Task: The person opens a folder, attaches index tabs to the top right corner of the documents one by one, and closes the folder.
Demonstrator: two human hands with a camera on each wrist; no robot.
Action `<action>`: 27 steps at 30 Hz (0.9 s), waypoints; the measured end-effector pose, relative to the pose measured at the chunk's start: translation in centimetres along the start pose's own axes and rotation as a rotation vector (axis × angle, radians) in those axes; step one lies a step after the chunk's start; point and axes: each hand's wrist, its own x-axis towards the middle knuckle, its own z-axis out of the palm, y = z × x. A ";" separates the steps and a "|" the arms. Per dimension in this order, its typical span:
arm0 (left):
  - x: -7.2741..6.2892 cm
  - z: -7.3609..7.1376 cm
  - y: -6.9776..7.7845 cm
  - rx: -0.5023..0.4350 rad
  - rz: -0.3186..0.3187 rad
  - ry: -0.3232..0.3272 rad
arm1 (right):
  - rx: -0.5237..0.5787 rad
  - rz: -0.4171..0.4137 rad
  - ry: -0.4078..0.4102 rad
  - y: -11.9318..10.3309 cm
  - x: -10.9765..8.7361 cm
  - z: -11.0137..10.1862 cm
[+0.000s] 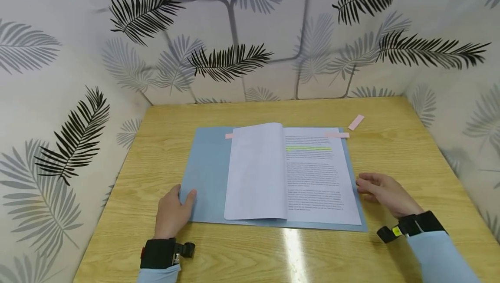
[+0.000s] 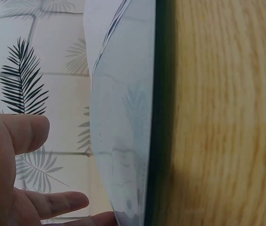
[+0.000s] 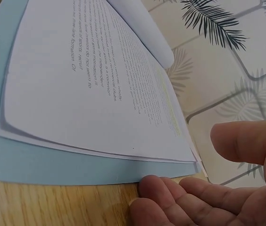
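Observation:
A blue folder [image 1: 207, 174] lies open on the wooden table with a stack of white sheets inside. The turned-over page [image 1: 255, 174] on the left is blank; the printed page [image 1: 314, 179] on the right has a yellow highlighted line near its top. My left hand [image 1: 172, 213] is at the folder's lower left edge, thumb over the cover in the head view. In the left wrist view its thumb [image 2: 31, 133] stands apart from the cover, with fingertips right at the edge. Relaxed, my right hand [image 1: 386, 194] has its fingertips [image 3: 154, 188] right by the folder's right edge.
One pink sticky strip [image 1: 337, 135] sticks out from the right page's top edge, another strip [image 1: 229, 136] from the left page. A loose pink strip [image 1: 356, 122] lies on the table [image 1: 410, 144] behind the folder. Leaf-patterned cloth [image 1: 265, 87] walls the table's back and sides.

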 end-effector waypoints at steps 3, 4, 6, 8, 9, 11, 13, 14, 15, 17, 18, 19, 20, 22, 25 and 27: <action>0.0 0.1 -0.3 -0.014 -0.002 -0.003 | 0.013 0.009 0.002 0.1 0.0 0.0; 0.0 0.1 -0.4 -0.019 -0.002 -0.006 | 0.017 0.011 0.002 0.1 0.0 0.0; 0.1 0.0 -0.6 -0.030 0.000 -0.006 | 0.024 0.011 0.001 0.1 0.0 0.1; 0.1 -0.3 -0.8 -0.049 0.000 -0.002 | 0.029 0.010 0.000 0.1 0.0 0.1; 0.1 -0.5 -0.8 -0.061 0.000 0.003 | 0.031 0.010 -0.002 0.1 0.0 0.1; 0.0 -1.1 -0.6 -0.082 0.009 0.022 | 0.036 0.012 -0.004 0.0 0.1 0.1; -0.3 -1.8 -0.3 -0.106 0.031 0.050 | 0.043 0.016 -0.004 0.0 0.1 0.1; -0.4 -2.2 -0.1 -0.118 0.053 0.067 | 0.046 0.018 -0.004 0.0 0.1 0.1; -0.5 -2.6 0.1 -0.127 0.081 0.087 | 0.049 0.021 -0.003 0.0 0.1 0.1; -0.9 -3.4 0.6 -0.142 0.143 0.126 | 0.057 0.020 -0.002 0.0 0.1 0.2; -1.0 -3.7 0.9 -0.152 0.177 0.146 | 0.060 0.020 -0.001 -0.1 0.1 0.2; -1.2 -4.0 1.2 -0.163 0.210 0.167 | 0.063 0.020 0.000 -0.1 0.1 0.3; -1.4 -4.3 1.5 -0.175 0.239 0.184 | 0.066 0.019 0.000 -0.1 0.2 0.3; -1.8 -4.8 2.3 -0.202 0.288 0.213 | 0.072 0.013 0.002 -0.1 0.3 0.5; -2.5 -5.4 3.6 -0.256 0.350 0.243 | 0.075 0.007 0.006 -0.2 0.4 0.6; -3.0 -5.8 4.6 -0.287 0.395 0.253 | 0.073 -0.002 0.004 -0.3 0.5 0.8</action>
